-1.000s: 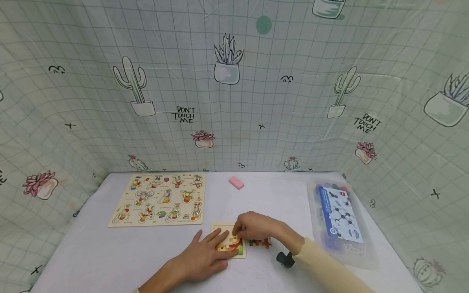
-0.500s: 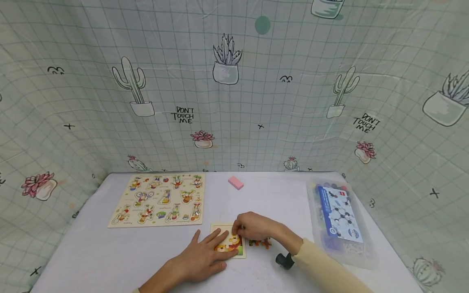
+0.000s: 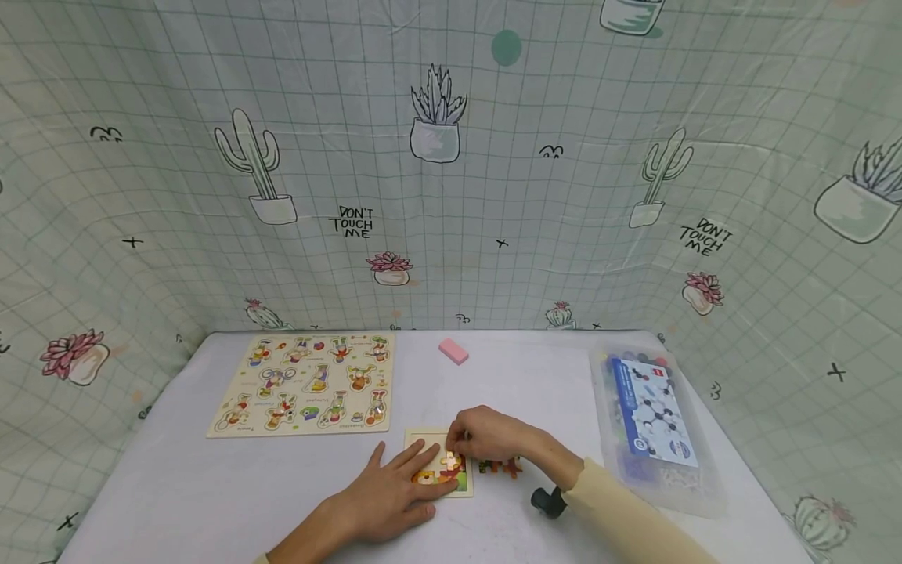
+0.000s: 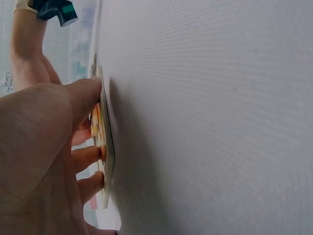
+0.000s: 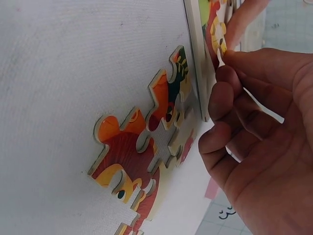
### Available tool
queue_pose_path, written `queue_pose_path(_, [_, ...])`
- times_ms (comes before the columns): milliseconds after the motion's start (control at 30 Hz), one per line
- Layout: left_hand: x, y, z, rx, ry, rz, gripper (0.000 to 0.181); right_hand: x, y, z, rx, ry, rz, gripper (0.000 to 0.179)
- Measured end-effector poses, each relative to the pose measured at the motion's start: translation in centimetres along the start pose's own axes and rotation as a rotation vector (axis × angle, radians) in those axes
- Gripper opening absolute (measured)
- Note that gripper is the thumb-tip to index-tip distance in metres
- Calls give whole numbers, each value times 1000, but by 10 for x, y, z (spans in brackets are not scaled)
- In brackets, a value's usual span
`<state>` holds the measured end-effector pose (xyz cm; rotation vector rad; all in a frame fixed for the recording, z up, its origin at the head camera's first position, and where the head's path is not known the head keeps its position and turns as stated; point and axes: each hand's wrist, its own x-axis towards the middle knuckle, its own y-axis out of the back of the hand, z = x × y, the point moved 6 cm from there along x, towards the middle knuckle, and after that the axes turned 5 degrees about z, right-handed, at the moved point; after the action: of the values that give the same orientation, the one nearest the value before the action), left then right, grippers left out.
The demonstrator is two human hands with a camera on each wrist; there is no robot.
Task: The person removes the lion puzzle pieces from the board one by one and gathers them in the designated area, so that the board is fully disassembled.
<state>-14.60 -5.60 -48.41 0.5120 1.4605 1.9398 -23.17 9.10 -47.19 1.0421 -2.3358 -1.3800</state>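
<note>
In the head view a small wooden jigsaw board (image 3: 423, 435) lies on the white table. My left hand (image 3: 391, 493) rests on it with fingers spread, covering part of its picture. At the board's right half, my right hand (image 3: 486, 435) pinches a jigsaw piece (image 5: 218, 40) between thumb and fingertips. The right wrist view shows yellow and red print on this piece, and its edge looks slightly raised over the board. Loose jigsaw pieces (image 5: 124, 156) in red, orange and green lie just right of the board. The left wrist view shows the left thumb (image 4: 85, 93) at the board's edge.
A larger wooden picture board (image 3: 303, 384) lies at the back left. Behind the hands is a pink block (image 3: 454, 352). A clear plastic case (image 3: 651, 423) with a molecule label stands on the right. A dark cylindrical object (image 3: 548, 502) is by the right wrist.
Both hands stay almost in place. The piece under the right fingertips now catches a bright glare, so its tilt seems slightly different.
</note>
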Motion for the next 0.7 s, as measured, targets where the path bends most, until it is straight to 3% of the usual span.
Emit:
queue_pose_path(333, [1, -4, -2, 34, -10, 0, 46, 0, 2, 1, -2, 7, 21, 7])
queue_pose_path(700, [0, -1, 2, 79, -73, 40, 49, -2, -1, 1, 41, -5, 15, 8])
